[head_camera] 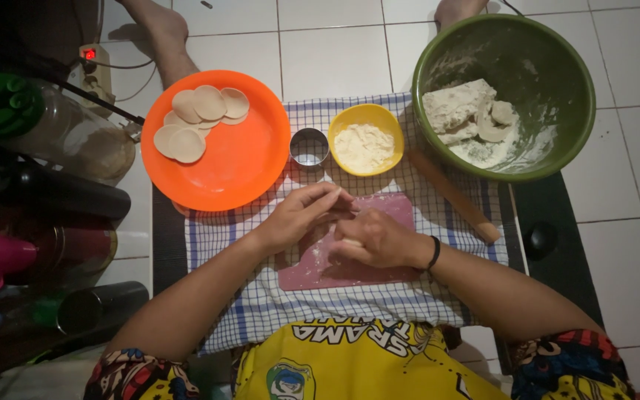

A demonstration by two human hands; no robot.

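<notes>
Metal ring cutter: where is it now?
Head view, centre: the metal ring cutter stands on the checked cloth, between the orange plate and the yellow flour bowl.

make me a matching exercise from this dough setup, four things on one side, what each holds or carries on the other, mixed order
Things:
1. orange plate
2. yellow bowl
3. green bowl
4. pink board

What it holds or carries:
A. lumps of pale dough and loose flour
B. both hands, the left hand and the right hand, meeting over it
C. a pile of flour
D. flat round dough discs

Right pairs: 1-D, 2-C, 3-A, 4-B
</notes>
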